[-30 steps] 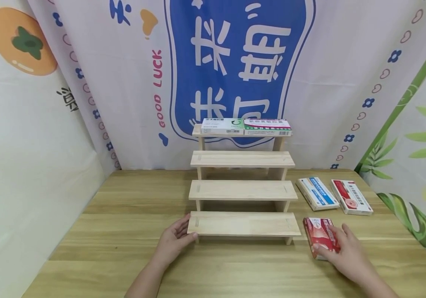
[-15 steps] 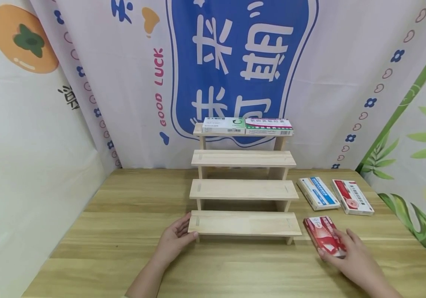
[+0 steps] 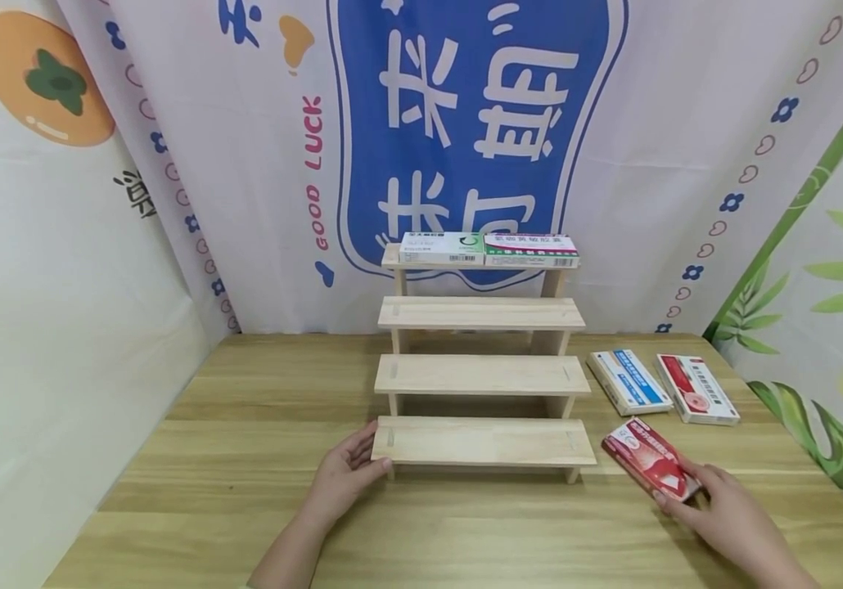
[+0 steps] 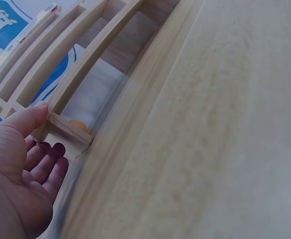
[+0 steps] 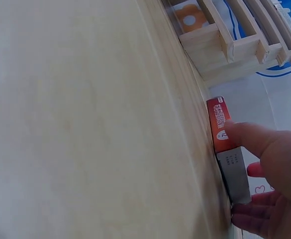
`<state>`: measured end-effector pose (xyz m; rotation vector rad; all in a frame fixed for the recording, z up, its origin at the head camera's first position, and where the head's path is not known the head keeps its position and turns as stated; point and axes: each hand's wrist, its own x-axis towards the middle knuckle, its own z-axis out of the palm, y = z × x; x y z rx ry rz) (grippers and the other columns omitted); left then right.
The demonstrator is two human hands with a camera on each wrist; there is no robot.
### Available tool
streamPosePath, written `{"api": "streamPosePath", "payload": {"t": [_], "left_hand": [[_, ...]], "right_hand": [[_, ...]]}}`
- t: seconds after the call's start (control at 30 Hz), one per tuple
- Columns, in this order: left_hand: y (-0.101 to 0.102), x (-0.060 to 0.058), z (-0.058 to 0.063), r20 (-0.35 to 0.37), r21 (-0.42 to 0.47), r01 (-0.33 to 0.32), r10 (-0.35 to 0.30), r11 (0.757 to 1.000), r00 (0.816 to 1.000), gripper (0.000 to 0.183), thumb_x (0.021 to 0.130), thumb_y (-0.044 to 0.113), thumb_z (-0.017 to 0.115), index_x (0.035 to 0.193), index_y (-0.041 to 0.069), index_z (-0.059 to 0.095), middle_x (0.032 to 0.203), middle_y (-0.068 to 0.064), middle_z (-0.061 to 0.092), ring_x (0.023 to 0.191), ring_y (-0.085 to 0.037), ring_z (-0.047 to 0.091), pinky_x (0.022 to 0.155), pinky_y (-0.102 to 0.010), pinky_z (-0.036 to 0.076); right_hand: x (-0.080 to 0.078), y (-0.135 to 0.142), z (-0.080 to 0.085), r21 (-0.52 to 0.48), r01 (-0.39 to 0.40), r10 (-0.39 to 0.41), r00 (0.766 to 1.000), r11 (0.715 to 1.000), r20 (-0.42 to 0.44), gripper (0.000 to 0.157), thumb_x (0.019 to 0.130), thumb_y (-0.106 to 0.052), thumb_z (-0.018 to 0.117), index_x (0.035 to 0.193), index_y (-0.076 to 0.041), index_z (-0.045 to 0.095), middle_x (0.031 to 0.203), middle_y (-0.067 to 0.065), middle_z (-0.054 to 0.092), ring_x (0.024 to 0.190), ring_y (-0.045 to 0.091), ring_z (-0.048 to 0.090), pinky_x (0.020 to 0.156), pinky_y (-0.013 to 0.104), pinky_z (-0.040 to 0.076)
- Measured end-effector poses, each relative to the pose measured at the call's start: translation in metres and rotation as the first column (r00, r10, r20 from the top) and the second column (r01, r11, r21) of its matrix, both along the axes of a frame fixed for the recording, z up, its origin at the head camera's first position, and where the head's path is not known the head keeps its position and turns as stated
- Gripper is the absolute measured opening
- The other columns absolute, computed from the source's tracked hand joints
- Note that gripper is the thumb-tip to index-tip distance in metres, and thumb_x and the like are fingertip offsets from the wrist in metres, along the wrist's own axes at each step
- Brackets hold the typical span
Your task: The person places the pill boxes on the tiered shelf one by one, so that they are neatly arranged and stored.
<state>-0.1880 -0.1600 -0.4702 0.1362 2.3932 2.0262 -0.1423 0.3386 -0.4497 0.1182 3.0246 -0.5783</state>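
A red medicine box [image 3: 650,468] lies at an angle on the wooden table [image 3: 245,491], right of the stepped wooden shelf [image 3: 482,375]. My right hand [image 3: 675,491] pinches its near end. In the right wrist view the thumb lies on the red box [image 5: 220,124] and the fingers [image 5: 249,219] curl under its grey end. My left hand [image 3: 362,458] rests against the left end of the shelf's lowest step with its fingers straight. In the left wrist view the thumb [image 4: 36,112] touches the corner of the shelf [image 4: 75,64].
Two boxes sit side by side on the top step: a white and green one [image 3: 441,247] and a white, red and green one [image 3: 532,249]. A blue and white box [image 3: 628,380] and a red and white box [image 3: 696,388] lie on the table at the right. Printed cloth hangs behind.
My right hand has drawn back toward the near right, and the red box has turned more slantwise under its grip. The left hand has stayed at the shelf's end.
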Motion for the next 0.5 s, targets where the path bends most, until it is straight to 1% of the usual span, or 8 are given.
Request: {"api": "streamPosePath", "payload": {"t": [0.17,0.27,0.4,0.5], "left_hand": [[0.0,0.001,0.001,-0.005,0.0,0.001,-0.001,1.0,1.0,0.069,0.084,0.01,0.076,0.142,-0.006,0.044,0.143,-0.025,0.05,0.132,-0.039,0.051,0.11,-0.041,0.045],[0.0,0.001,0.001,0.001,-0.001,0.001,-0.001,1.0,1.0,0.069,0.083,0.01,0.077,0.142,-0.005,0.044,0.144,-0.023,0.05,0.132,-0.037,0.051,0.11,-0.041,0.045],[-0.001,0.001,0.0,0.01,-0.001,0.001,-0.001,1.0,1.0,0.069,0.083,0.01,0.077,0.143,-0.004,0.044,0.144,-0.022,0.05,0.132,-0.036,0.051,0.11,-0.039,0.045],[0.0,0.001,0.0,0.008,0.002,0.001,-0.001,1.0,1.0,0.069,0.083,0.01,0.076,0.142,-0.005,0.044,0.144,-0.024,0.05,0.132,-0.037,0.051,0.11,-0.039,0.046]], "right_hand": [[-0.002,0.002,-0.002,-0.044,-0.005,0.004,1.0,0.999,-0.027,0.097,0.082,-0.061,0.068,0.141,0.012,0.041,0.128,0.046,0.044,0.115,0.062,0.045,0.088,0.072,0.044],[-0.004,0.004,0.002,-0.065,0.009,-0.012,0.999,0.998,-0.043,0.092,0.085,-0.056,0.069,0.14,0.012,0.04,0.129,0.048,0.042,0.114,0.063,0.044,0.088,0.073,0.043],[-0.008,0.006,0.017,-0.086,0.014,-0.023,0.994,0.996,-0.104,0.087,0.086,-0.051,0.07,0.139,0.013,0.042,0.126,0.046,0.046,0.107,0.057,0.052,0.081,0.067,0.049],[-0.014,0.006,0.034,-0.097,0.003,-0.018,0.989,0.995,-0.148,0.084,0.087,-0.047,0.071,0.139,0.012,0.043,0.121,0.044,0.051,0.101,0.051,0.057,0.075,0.06,0.052]]}}
